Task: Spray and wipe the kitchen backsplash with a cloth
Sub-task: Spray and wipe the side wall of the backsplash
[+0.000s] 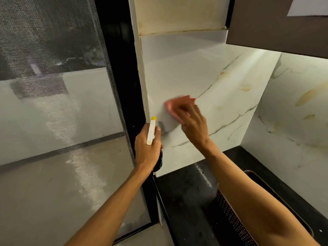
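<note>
A perforated dark basket (230, 219) is sitting at the near right on the black counter (186, 192), partly hidden behind the person's right forearm. Farther in, the left hand (147, 148) is wrapping its fingers (158, 129) closed around a spray bottle (151, 132), whose white head with a yellow nozzle is pointing up beside the black window frame (124, 77); the dark bottle body is showing below the hand. Just beyond, the right hand (193, 121) is pressing a pink cloth (174, 104) flat against the white, veined marble backsplash (221, 86), fingers spread over it, the cloth blurred. A brown cabinet (276, 25) is hanging at the far right.
</note>
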